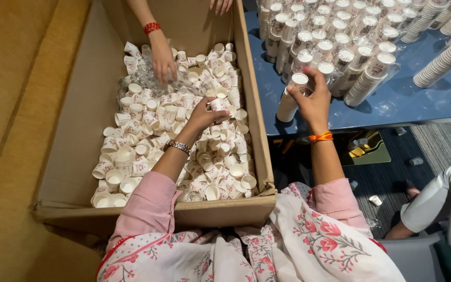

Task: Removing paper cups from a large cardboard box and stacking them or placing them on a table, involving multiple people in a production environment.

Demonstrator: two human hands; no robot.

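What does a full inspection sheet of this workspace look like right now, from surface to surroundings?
Surface: blue table top, partly covered with cup stacks; a stack lies at its near edge.
Job's things: large brown cardboard box heaped with small white paper cups; stacked white paper cups.
Clutter: clear plastic wrap among the loose cups; stray cup on the floor.
Grippers: left hand on loose cups in the box; right hand gripping the stack's top.
Cables: nothing seen.
Surroundings: another person's hand reaching into the box; seated person's leg at right; grey carpet.
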